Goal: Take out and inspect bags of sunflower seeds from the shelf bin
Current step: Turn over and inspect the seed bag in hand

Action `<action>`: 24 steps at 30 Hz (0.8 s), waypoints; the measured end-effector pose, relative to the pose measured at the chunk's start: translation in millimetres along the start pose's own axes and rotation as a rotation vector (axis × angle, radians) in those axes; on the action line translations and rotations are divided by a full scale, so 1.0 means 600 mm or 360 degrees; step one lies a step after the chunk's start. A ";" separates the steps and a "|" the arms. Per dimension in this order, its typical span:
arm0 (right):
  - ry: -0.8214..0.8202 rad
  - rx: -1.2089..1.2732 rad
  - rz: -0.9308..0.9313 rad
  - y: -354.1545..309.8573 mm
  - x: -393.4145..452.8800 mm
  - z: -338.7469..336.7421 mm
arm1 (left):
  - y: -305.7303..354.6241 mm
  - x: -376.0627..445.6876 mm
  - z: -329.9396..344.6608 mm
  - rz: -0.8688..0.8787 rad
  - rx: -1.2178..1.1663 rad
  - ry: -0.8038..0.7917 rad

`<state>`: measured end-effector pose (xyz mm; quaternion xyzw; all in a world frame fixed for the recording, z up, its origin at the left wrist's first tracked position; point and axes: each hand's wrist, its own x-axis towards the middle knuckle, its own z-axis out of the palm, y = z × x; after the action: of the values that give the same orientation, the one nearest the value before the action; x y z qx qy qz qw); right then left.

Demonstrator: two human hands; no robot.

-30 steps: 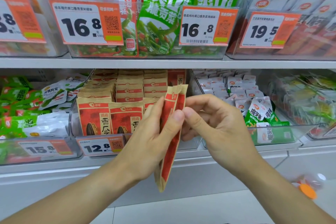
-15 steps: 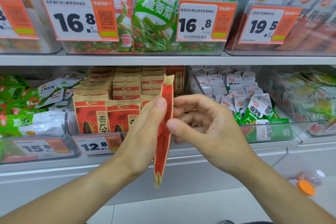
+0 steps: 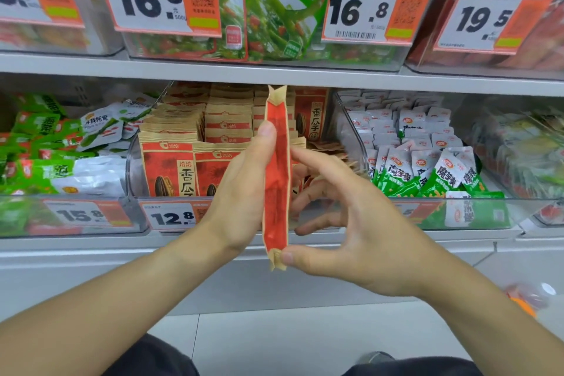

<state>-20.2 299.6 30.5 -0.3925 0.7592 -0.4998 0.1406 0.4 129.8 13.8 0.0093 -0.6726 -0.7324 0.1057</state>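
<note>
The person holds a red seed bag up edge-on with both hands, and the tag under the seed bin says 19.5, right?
Not quite. In the head view the tag under the seed bin reads 12.8. Both hands, left and right, hold the red seed bag edge-on.

The lower shelf (image 3: 91, 247) carries clear bins side by side. The middle bin (image 3: 134, 171), tagged 12.8, holds upright red-and-tan sunflower seed bags (image 3: 168, 168). At the shelf's left end a bin (image 3: 70, 220) holds green-and-white packets; right of the middle, another (image 3: 467, 217) holds white-and-green snack packets. The upper shelf (image 3: 213, 70) bears bins of green vegetable packs (image 3: 283, 9).
</note>
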 end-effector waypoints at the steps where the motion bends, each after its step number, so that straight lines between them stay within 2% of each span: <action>1: -0.0002 -0.0006 -0.0003 -0.001 0.000 -0.001 | 0.001 0.000 -0.001 -0.0020 0.0008 -0.0029; 7: 0.0025 -0.0113 -0.0041 0.005 0.000 -0.004 | 0.004 0.003 -0.004 -0.0130 -0.0030 -0.0121; 13: 0.0081 -0.0254 -0.0063 0.011 0.001 -0.006 | 0.016 -0.008 0.006 0.0002 0.0001 -0.0161; 16: 0.0130 -0.0314 -0.0093 0.014 0.001 -0.005 | 0.014 -0.008 0.006 0.0102 0.0100 -0.0041; 19: 0.0278 -0.0433 -0.0092 0.016 0.005 -0.006 | 0.009 -0.005 0.007 0.0183 0.0147 0.0099; 21: 0.0466 -0.0446 -0.0055 0.015 0.009 -0.009 | 0.006 -0.005 0.007 0.0176 0.0143 0.0128; 24: 0.0710 -0.0201 0.0068 0.015 0.014 -0.018 | 0.007 -0.007 0.008 0.0183 0.0161 0.0095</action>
<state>-36.2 302.0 28.9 -0.2643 0.8093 -0.5226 -0.0451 4.3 134.7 18.2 -0.0022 -0.7046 -0.6897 0.1671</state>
